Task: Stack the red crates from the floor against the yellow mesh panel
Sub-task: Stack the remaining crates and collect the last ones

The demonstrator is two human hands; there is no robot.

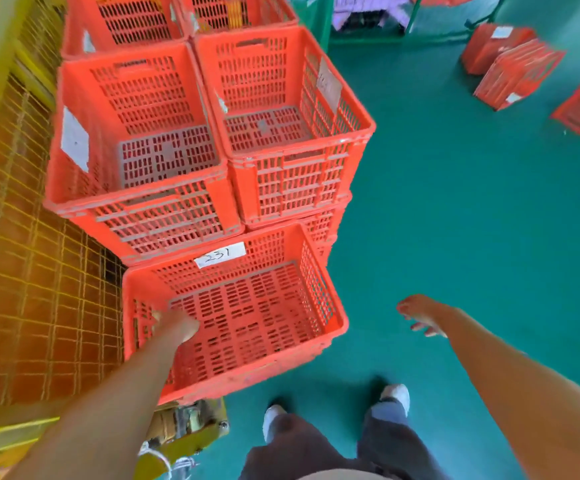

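Red crate (247, 306) low and near, at six o'clock of the stacks, far wall tight against their near faces, open top upward. White label (220, 254) reading 231 on that far wall. Gripped at the nine o'clock wall by the left hand (177, 327), reaching in from above with fingers curled at the mesh, though blurred.

At twelve o'clock of it, stacked crates (136, 133) in two columns side by side, with more behind, all open-topped and some with white labels. At nine o'clock, yellow mesh panel (22, 271), just beside the left column and near the held crate.

At three o'clock, right hand (420, 315) loose and empty, fingers spread above the green floor (454, 202), apart from the crate. At two o'clock, well apart, loose crates (517, 71) tipped over on the floor. At five o'clock, shoes (395, 393) below dark trouser legs. At seven o'clock, below the near-left corner, yellow metal equipment (184, 431), kind unclear.
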